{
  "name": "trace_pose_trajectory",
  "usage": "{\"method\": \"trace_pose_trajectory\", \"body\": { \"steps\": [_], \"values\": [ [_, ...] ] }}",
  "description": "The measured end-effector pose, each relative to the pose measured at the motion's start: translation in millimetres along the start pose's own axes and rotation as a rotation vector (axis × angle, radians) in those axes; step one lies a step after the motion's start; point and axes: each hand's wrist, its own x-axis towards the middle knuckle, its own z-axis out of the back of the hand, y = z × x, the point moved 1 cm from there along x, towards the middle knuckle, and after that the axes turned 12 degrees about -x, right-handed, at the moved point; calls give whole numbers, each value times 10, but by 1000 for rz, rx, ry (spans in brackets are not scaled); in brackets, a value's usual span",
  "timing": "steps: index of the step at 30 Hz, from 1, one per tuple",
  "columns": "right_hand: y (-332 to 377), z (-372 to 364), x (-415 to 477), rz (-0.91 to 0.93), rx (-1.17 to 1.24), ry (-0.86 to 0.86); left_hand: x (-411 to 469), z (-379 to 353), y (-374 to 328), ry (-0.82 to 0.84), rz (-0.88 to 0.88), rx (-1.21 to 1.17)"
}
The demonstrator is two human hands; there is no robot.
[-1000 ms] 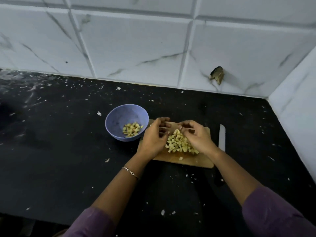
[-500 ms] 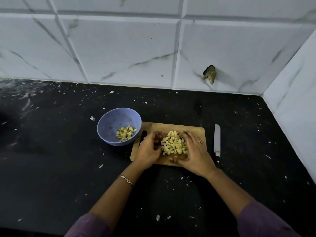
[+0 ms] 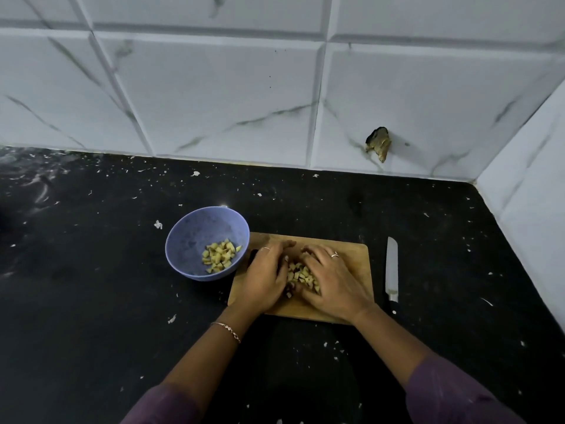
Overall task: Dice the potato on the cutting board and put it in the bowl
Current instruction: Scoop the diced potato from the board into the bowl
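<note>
A wooden cutting board [image 3: 351, 261] lies on the black counter. A heap of pale yellow diced potato [image 3: 301, 275] sits on it, mostly covered by my hands. My left hand [image 3: 264, 280] cups the heap from the left, and my right hand [image 3: 331, 280] cups it from the right, fingers curled around the pieces. Just left of the board stands a lilac bowl [image 3: 189, 240] with a small pile of potato dice [image 3: 220, 255] inside.
A knife [image 3: 392, 267] lies on the counter right of the board, blade pointing away. White scraps speckle the black counter [image 3: 91, 301]. Marbled tile walls close the back and the right side; a chipped hole [image 3: 379, 143] marks the back wall.
Both hands have closed in tighter over the diced potato, hiding most of the heap. The view has tilted up to show more wall. Bowl and knife have not moved.
</note>
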Motion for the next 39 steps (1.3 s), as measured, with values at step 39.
{"method": "trace_pose_trajectory", "body": {
  "steps": [39],
  "values": [
    [349,580,353,-900,1569,50,62,-170,-445,-155,30,-529]
  ]
}}
